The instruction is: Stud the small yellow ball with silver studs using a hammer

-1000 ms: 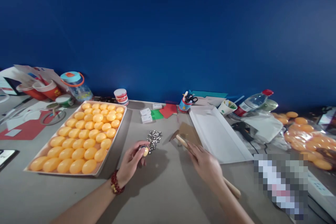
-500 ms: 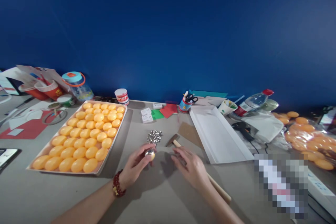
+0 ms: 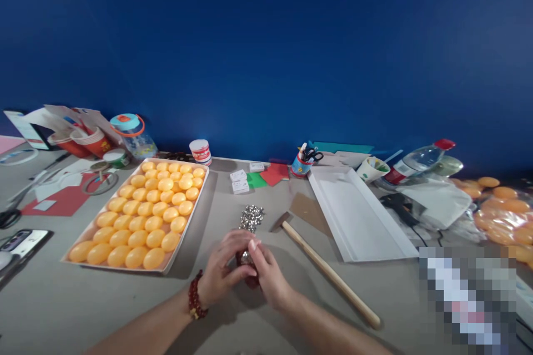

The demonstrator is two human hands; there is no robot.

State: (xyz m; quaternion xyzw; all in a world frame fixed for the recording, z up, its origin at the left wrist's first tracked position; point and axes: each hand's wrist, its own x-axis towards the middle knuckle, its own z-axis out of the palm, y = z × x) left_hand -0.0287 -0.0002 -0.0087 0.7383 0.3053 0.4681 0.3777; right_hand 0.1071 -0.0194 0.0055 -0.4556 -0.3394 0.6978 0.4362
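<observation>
My left hand point(image 3: 227, 267) and my right hand point(image 3: 266, 273) meet at the middle of the grey table, fingers curled round one small object point(image 3: 245, 259) that looks silvery and dark red; most of it is hidden. A red bead bracelet point(image 3: 194, 302) sits on my left wrist. Just beyond my fingers lies a heap of small silver bells point(image 3: 251, 217). A wooden-handled hammer point(image 3: 327, 269) lies on the table to the right of my right hand, untouched. A tray point(image 3: 79, 233) with several yellow egg-shaped capsules point(image 3: 154, 211) stands to the left.
An empty white tray point(image 3: 356, 216) lies right of the hammer. Along the back stand a pen cup with scissors point(image 3: 302, 162), a small jar point(image 3: 200, 151), paper cups point(image 3: 83, 141), a water bottle point(image 3: 420, 160) and coloured paper point(image 3: 272, 173). A bag of orange capsules point(image 3: 499, 211) is far right, a phone point(image 3: 20, 241) far left.
My right hand has let go of the hammer, which now lies on the table, and has moved left to join my left hand on the small object.
</observation>
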